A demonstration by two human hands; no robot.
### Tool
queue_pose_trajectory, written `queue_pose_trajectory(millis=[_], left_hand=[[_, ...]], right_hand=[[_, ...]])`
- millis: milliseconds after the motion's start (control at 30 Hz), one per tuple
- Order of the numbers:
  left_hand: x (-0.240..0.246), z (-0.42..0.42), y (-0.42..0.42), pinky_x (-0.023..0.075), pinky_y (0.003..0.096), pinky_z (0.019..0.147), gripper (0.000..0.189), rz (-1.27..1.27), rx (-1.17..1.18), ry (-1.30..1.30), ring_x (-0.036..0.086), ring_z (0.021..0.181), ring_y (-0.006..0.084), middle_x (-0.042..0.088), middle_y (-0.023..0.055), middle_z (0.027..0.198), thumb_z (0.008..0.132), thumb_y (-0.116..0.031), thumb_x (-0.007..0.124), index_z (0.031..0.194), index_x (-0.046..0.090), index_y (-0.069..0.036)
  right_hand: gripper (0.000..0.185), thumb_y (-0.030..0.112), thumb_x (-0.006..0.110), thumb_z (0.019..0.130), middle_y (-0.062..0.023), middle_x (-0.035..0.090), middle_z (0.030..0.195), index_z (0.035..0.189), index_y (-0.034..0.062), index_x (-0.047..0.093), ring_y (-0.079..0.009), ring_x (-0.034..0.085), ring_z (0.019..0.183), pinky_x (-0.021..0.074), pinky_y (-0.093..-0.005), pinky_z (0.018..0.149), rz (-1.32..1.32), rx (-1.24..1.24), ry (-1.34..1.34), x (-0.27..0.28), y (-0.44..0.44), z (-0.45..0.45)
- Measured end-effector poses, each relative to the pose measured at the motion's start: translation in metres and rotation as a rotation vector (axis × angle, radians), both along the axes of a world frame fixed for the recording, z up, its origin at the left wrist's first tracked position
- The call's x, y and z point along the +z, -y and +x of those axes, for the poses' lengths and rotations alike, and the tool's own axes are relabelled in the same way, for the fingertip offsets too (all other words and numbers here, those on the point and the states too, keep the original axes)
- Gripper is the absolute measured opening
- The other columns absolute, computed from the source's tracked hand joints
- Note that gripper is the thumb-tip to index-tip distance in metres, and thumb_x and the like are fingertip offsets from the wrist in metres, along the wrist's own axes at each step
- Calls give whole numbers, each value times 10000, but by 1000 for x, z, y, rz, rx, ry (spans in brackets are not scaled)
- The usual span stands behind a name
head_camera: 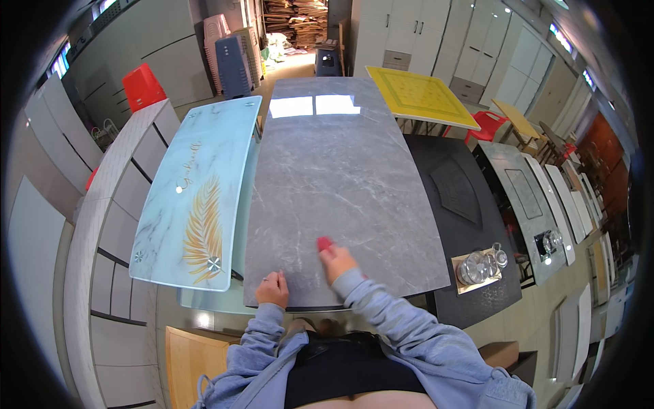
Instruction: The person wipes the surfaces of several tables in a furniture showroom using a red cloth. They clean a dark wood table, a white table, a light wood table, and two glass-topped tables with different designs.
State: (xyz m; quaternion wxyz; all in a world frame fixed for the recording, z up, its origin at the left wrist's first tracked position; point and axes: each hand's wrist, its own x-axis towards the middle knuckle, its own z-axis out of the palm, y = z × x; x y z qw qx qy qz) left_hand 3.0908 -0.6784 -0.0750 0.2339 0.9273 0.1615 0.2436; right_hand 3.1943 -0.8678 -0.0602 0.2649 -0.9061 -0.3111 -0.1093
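Observation:
Before me stretches a grey marble-patterned tabletop (342, 174) with a glossy surface. My right hand (338, 263) is over its near half and grips a small red thing (324, 243), possibly a cloth or a sponge. Only the part past my fingertips shows; the hand hides the remainder. My left hand (273, 290) rests at the near left edge of the tabletop. Its fingers are curled in, a ring is on one of them, and no object shows in it.
A pale blue glass-topped table (168, 225) with a gold feather design stands close on the left. At right is a black table (424, 168) bearing a tray of glassware (477, 268). A yellow-topped table (424, 97) stands beyond, and a wooden chair (194, 363) sits at lower left.

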Motion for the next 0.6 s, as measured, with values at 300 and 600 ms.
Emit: queue_pose_trajectory(millis=[300, 600], left_hand=[[3, -1, 1, 417, 470, 528, 330, -19, -35, 49, 553, 601, 366, 551, 143, 628, 930, -277, 489, 658, 488, -90], [3, -2, 1, 416, 460, 533, 326, -31, -47, 55, 547, 612, 360, 540, 138, 641, 926, -253, 501, 652, 473, -79]], right_hand=[[201, 151, 526, 821, -113, 547, 1034, 1011, 157, 592, -311, 544, 953, 497, -407, 781, -75, 217, 30, 12, -11, -3], [283, 68, 575, 754, -165, 591, 1133, 1002, 161, 673, -358, 546, 1042, 468, -423, 883, -209, -438, -47, 2, 150, 133]])
